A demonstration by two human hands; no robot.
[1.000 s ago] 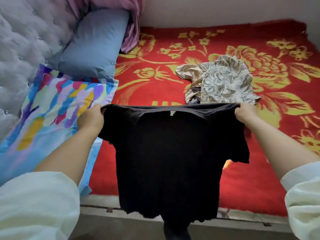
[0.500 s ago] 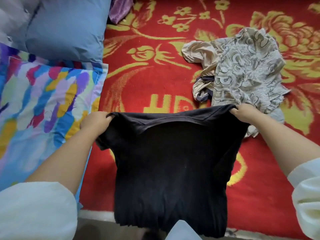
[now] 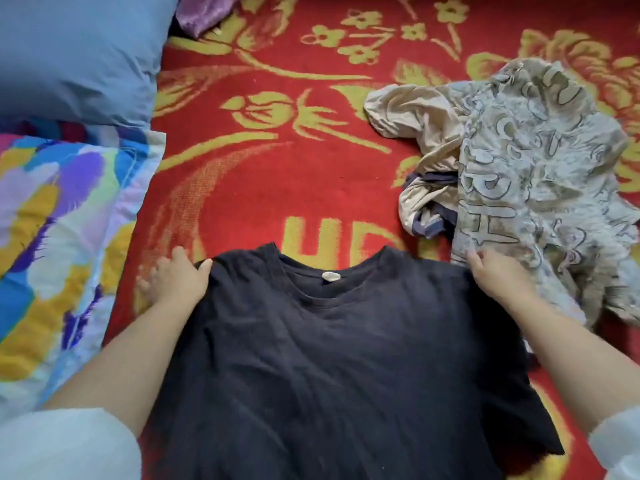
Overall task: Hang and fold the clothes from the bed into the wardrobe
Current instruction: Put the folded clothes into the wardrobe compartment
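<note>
A black T-shirt (image 3: pixel 332 358) lies spread flat on the red bed cover (image 3: pixel 263 188), neck opening away from me and a small white label showing at the collar. My left hand (image 3: pixel 173 280) rests at its left shoulder, fingers spread on the cover and thumb touching the fabric. My right hand (image 3: pixel 497 275) lies flat on the right shoulder, fingers pointing forward. A crumpled beige and grey patterned pile of clothes (image 3: pixel 519 168) sits just beyond my right hand, its edge touching the shirt's shoulder.
A blue pillow (image 3: pixel 76 53) and a multicoloured pillow (image 3: pixel 59 244) lie along the left side. Purple fabric (image 3: pixel 204 12) shows at the top. The red cover with yellow flowers stretches between the pillows and the clothes pile.
The black T-shirt, held up by its shoulders before, now lies flat on the bed. Both hands came down with it and their fingers have loosened. The view has dropped closer to the bed.
</note>
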